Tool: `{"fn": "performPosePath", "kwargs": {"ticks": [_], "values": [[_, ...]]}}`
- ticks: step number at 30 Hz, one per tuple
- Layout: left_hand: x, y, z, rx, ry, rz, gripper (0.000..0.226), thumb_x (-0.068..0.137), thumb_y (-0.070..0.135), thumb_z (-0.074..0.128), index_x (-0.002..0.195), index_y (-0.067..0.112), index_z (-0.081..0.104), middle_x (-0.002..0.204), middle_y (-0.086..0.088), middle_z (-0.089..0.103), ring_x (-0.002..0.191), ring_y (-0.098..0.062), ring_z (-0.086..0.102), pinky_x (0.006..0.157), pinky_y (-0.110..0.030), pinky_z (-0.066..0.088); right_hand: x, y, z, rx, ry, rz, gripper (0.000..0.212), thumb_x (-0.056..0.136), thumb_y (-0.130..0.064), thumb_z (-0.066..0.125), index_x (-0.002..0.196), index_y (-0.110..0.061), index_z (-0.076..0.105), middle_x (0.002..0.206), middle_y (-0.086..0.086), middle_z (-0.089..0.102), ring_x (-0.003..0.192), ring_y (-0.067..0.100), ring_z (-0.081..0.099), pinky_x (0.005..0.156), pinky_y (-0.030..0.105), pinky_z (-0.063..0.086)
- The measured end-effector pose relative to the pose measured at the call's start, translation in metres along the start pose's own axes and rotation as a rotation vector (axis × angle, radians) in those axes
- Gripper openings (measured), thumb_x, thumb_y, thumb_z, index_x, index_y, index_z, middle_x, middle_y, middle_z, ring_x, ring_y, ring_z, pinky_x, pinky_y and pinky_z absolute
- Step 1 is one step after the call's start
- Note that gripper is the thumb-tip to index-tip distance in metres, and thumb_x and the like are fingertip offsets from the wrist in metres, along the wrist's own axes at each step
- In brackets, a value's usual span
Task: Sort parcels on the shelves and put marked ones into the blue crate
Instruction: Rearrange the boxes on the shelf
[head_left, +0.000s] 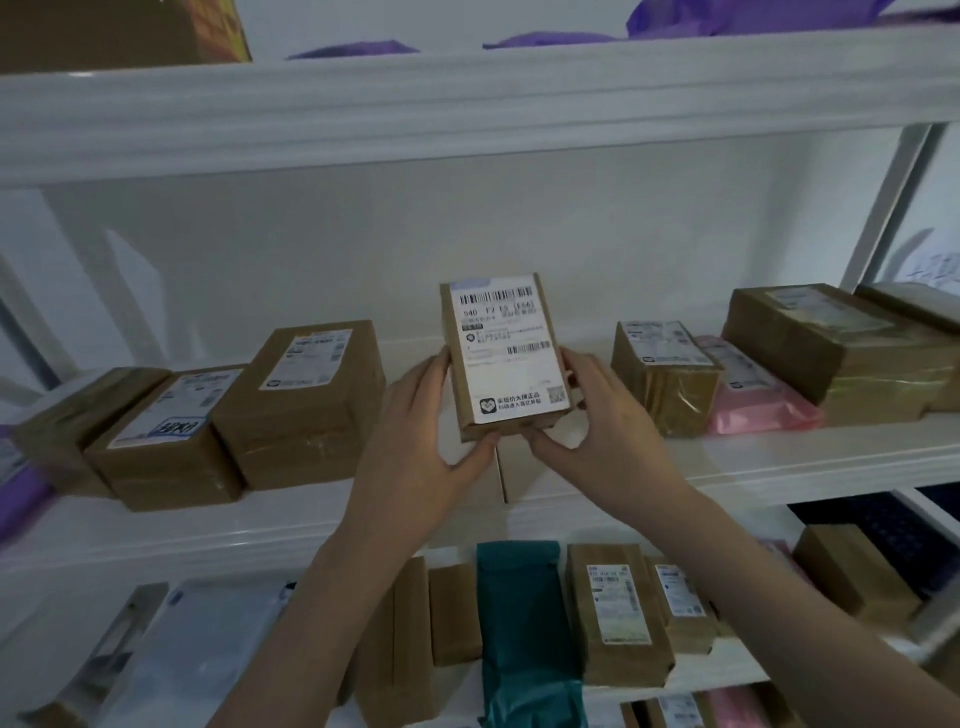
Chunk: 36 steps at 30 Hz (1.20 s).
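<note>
A parcel storeroom: white metal shelves (467, 104) hold rows of taped cardboard boxes (306, 400) with printed shipping labels and plastic mailing bags (524, 634).

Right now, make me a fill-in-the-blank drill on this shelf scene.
1. The labelled box is held by ___ hands.
2. The soft parcel right of the held box is ___.
3. On the lower shelf, the upright bag is ___.

Missing words: both; pink; green

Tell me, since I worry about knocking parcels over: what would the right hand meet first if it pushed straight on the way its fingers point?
Probably the small brown cardboard parcel the right hand already grips.
</note>
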<state>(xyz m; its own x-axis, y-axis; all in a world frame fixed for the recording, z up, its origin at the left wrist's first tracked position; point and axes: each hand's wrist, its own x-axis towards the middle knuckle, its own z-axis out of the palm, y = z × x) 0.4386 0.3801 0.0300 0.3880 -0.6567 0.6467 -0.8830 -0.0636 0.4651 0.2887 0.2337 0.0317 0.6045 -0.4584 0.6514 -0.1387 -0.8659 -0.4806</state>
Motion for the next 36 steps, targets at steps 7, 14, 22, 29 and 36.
{"fn": "performPosePath", "kwargs": {"ticks": [7, 14, 22, 29, 36], "values": [[-0.003, 0.006, -0.002, -0.037, 0.071, 0.055, 0.075, 0.087, 0.039, 0.075, 0.151, 0.024, 0.039, 0.134, 0.027, 0.042, 0.128, 0.018, 0.034, 0.104, -0.005, 0.03, -0.007, -0.014, -0.011, -0.082, 0.058, -0.07, 0.074, 0.085, -0.037, 0.071, 0.149, -0.017, 0.038, 0.133, -0.009, 0.051, 0.118, 0.001, 0.049, 0.089, 0.013, 0.042], [-0.005, -0.002, 0.007, -0.058, 0.051, 0.022, 0.074, 0.087, 0.035, 0.077, 0.15, 0.022, 0.041, 0.136, 0.018, 0.05, 0.129, 0.002, 0.044, 0.104, -0.022, 0.041, -0.009, -0.005, -0.004, -0.047, 0.022, -0.026, 0.075, 0.084, -0.036, 0.073, 0.149, -0.021, 0.037, 0.131, -0.012, 0.05, 0.114, -0.002, 0.049, 0.086, 0.013, 0.044], [-0.007, -0.015, 0.049, -0.095, -0.133, -0.123, 0.076, 0.089, 0.035, 0.075, 0.154, 0.029, 0.035, 0.146, 0.009, 0.05, 0.134, -0.007, 0.043, 0.107, -0.036, 0.045, -0.013, 0.034, 0.008, -0.002, -0.157, 0.173, 0.07, 0.082, -0.031, 0.072, 0.144, -0.03, 0.04, 0.128, -0.012, 0.052, 0.116, 0.006, 0.052, 0.091, 0.037, 0.054], [0.009, -0.003, 0.082, -0.07, -0.206, -0.127, 0.062, 0.09, 0.047, 0.067, 0.147, 0.036, 0.045, 0.141, 0.015, 0.056, 0.13, -0.007, 0.048, 0.104, -0.035, 0.047, -0.02, 0.061, -0.02, -0.06, -0.161, 0.246, 0.065, 0.089, -0.028, 0.069, 0.147, -0.024, 0.039, 0.125, -0.007, 0.05, 0.103, 0.008, 0.052, 0.087, 0.021, 0.043], [0.024, 0.02, 0.116, 0.01, -0.19, -0.167, 0.055, 0.094, 0.042, 0.067, 0.144, 0.033, 0.049, 0.139, 0.011, 0.058, 0.126, -0.009, 0.049, 0.092, -0.024, 0.038, -0.057, 0.069, -0.053, -0.101, -0.104, 0.282, 0.06, 0.089, -0.039, 0.064, 0.144, -0.035, 0.038, 0.12, -0.016, 0.047, 0.095, -0.003, 0.048, 0.069, 0.011, 0.037]]}}
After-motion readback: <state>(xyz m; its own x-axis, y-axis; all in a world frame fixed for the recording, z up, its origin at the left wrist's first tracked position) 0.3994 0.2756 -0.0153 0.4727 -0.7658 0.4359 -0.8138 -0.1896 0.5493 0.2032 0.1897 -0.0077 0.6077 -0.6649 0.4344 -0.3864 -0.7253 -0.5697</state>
